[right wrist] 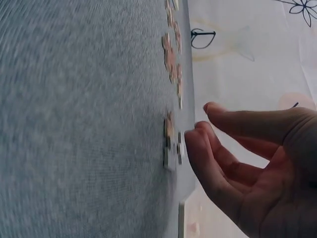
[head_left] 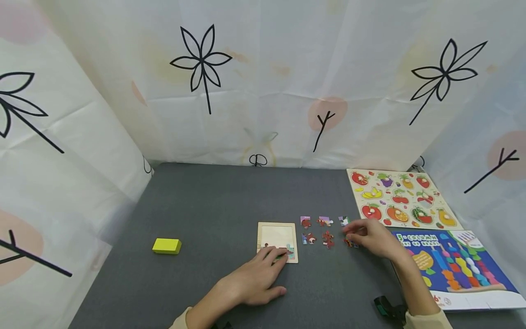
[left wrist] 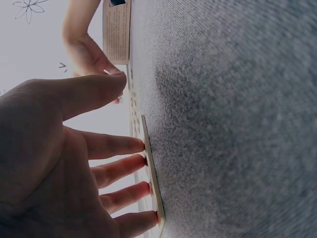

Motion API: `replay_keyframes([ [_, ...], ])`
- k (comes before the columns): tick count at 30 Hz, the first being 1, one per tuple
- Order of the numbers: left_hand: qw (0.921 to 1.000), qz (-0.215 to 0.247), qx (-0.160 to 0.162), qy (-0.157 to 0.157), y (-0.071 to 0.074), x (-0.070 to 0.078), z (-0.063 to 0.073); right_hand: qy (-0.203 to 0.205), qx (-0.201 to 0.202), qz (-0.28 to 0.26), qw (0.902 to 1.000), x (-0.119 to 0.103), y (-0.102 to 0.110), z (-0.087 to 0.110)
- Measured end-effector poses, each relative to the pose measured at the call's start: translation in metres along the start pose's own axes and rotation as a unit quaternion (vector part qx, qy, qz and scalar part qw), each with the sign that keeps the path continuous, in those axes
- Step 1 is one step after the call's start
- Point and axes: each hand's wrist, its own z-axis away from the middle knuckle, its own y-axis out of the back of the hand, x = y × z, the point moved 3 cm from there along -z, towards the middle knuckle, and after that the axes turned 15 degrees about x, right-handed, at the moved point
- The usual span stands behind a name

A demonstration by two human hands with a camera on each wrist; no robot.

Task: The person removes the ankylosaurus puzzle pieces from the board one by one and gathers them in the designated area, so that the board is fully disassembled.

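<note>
A small wooden puzzle tray [head_left: 276, 232] lies on the table, with some printed pieces along its lower edge. My left hand [head_left: 256, 279] rests its fingertips on the tray's near part, fingers spread, and partly covers those pieces. To the tray's right lie several loose jigsaw pieces [head_left: 328, 239] in two rows. Above the right end of these rows is my right hand [head_left: 375, 238], its fingers bent and the thumb apart from them. In the right wrist view nothing shows between its fingertips, and a puzzle piece [right wrist: 169, 130] lies on the table just beyond them.
A yellow block [head_left: 166, 246] sits at the left on the grey table [head_left: 197, 205]. At the right are a fruit picture board [head_left: 390, 192] and, nearer, a blue printed box [head_left: 464, 269]. A black object [head_left: 386, 307] lies by the right forearm. Patterned cloth surrounds the table.
</note>
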Motion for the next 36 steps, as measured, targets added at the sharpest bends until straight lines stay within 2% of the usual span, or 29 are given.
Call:
replay_keyframes([
  [8, 0.9996, 0.022, 0.014, -0.001, 0.005, 0.001, 0.003, 0.011, -0.044, -0.064, 0.9969, -0.013, -0.018, -0.008],
  [13, 0.9996, 0.017, 0.022, -0.009, 0.006, 0.001, 0.005, 0.026, -0.06, -0.103, 0.9925, -0.024, -0.026, -0.013],
  [22, 0.9992, -0.038, 0.009, -0.009, 0.001, 0.007, 0.016, 0.065, -0.065, -0.121, 0.9884, -0.043, -0.047, -0.023],
  [27, 0.9971, -0.068, 0.029, -0.018, -0.001, 0.012, 0.025, 0.077, -0.077, -0.146, 0.9833, -0.056, -0.065, -0.031],
  [30, 0.9971, -0.069, 0.031, -0.005, -0.003, 0.013, 0.029, 0.08, -0.091, -0.159, 0.9798, -0.066, -0.077, -0.035],
  [36, 0.9979, -0.05, 0.004, 0.042, -0.007, 0.016, 0.033, 0.082, -0.124, -0.162, 0.9756, -0.084, -0.101, -0.043],
])
